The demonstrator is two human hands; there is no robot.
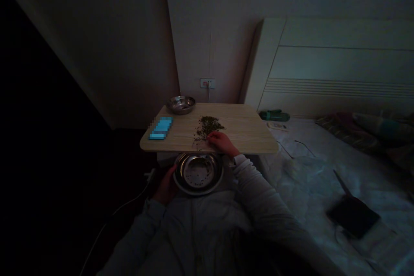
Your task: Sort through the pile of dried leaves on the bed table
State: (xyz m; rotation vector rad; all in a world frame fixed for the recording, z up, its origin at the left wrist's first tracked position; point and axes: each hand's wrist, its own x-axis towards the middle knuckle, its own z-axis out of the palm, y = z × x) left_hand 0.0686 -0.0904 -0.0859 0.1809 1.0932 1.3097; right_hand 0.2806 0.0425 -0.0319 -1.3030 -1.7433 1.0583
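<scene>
My left hand [167, 184] grips the left side of a shiny metal bowl [198, 192], held at my lap just under the table's front edge. Several small dark grains lie scattered in the bottom of that bowl. On the wooden table [252, 131] is a loose heap of small dark green grains [208, 125], like beans. My right hand [223, 143] rests at the near edge of this heap, its fingers curled together; what lies between the fingertips is too small and dim to make out. A few stray grains lie left of those fingertips.
At the table's back left corner stands a second metal bowl [181, 105]. A lit phone [161, 128] lies in front of it. To the right is a bed [310, 189] with a green bottle [274, 115], a pale remote-like device [277, 127] and a black flat object [353, 216].
</scene>
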